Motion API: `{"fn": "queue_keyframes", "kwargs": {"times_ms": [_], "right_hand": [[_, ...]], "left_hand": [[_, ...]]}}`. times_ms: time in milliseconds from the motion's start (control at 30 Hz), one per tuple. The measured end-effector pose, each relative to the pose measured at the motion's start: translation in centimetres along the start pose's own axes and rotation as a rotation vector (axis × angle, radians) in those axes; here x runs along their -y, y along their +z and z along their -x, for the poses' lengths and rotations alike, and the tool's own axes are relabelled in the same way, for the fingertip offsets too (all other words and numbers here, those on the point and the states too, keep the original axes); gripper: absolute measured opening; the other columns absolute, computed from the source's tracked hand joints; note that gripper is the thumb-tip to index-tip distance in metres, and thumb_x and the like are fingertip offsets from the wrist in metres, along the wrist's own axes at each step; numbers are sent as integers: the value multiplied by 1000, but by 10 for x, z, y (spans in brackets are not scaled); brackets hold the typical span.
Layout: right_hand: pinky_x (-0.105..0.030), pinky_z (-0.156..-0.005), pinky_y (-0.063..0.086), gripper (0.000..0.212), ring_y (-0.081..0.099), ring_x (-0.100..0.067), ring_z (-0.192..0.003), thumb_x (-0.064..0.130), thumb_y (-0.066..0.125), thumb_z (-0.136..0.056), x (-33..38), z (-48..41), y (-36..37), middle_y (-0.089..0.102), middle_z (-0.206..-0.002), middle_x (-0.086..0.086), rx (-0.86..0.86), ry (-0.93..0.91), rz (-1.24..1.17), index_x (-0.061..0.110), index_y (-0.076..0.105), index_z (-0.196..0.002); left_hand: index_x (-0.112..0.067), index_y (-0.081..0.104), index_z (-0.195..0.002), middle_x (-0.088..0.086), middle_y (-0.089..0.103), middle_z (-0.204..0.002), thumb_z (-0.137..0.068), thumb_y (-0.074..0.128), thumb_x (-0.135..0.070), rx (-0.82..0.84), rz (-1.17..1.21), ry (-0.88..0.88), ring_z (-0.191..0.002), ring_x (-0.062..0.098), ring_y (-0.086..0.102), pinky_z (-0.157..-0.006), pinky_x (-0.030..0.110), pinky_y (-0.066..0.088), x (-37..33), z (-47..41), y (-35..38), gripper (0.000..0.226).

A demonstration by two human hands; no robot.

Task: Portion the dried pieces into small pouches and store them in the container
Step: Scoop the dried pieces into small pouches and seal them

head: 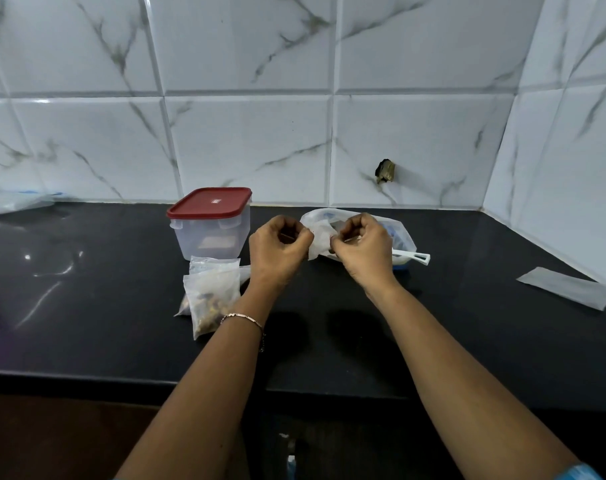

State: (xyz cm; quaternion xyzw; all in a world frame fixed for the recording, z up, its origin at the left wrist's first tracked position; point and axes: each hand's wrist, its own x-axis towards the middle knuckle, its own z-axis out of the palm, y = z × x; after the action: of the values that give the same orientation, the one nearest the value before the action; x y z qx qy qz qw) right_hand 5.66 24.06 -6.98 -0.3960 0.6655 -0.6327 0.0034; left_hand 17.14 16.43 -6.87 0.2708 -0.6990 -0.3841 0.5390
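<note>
Presently, both hands are raised just above the black tabletop (329, 341), in front of the marble-patterned tiled wall (415, 140). The left hand (280, 242) and right hand (363, 247) have their fingers curled, and each pinches one side of a small clear pouch (318, 241) stretched between them. What the pouch contains cannot be made out.

Just behind the hands lies a large clear bag (403, 239) holding dark dried pieces. It is partly hidden by the right hand. A white plastic utensil (414, 257) rests at the bag, with its handle pointing right.

The container (209, 233) stands left of the hands, near the wall. It has translucent walls and its red lid (209, 201) is on. Something pale shows low inside, but it cannot be identified.

Two filled pouches (211, 292) lie overlapping on the tabletop just in front of the container, beside the left wrist. They hold brownish pieces.

A thin bracelet (242, 318) sits on the left wrist. An empty flat pouch (564, 287) lies well apart at the right edge. Crumpled clear plastic (14, 202) lies at the far left, by the wall.
</note>
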Motion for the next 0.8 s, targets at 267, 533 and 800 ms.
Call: {"fn": "queue_keyframes", "kwargs": {"times_ms": [267,533,800], "right_hand": [[-27,-87,51,31,64,-11,-96,-5,50,-80,-5,1,0,69,-97,5,63,-99,160,18,60,-97],[-32,-82,55,17,66,-13,-86,16,75,-77,-9,-5,-4,66,-83,8,103,97,70,22,62,-87],[-34,-78,56,27,66,-17,-88,-3,62,-80,-9,-6,-7,69,-86,4,144,140,55,22,61,-91]], "left_hand": [[-15,67,-71,-7,64,-62,-71,66,-24,75,-230,298,-59,9,60,-60,23,49,1,10,3,9],[-13,70,-76,-5,66,-64,-75,69,-22,69,-236,318,-60,10,62,-63,33,54,3,10,2,8],[-15,61,-94,-9,63,-87,-75,63,-35,145,-216,311,-78,8,58,-71,32,52,6,11,2,28]]}}
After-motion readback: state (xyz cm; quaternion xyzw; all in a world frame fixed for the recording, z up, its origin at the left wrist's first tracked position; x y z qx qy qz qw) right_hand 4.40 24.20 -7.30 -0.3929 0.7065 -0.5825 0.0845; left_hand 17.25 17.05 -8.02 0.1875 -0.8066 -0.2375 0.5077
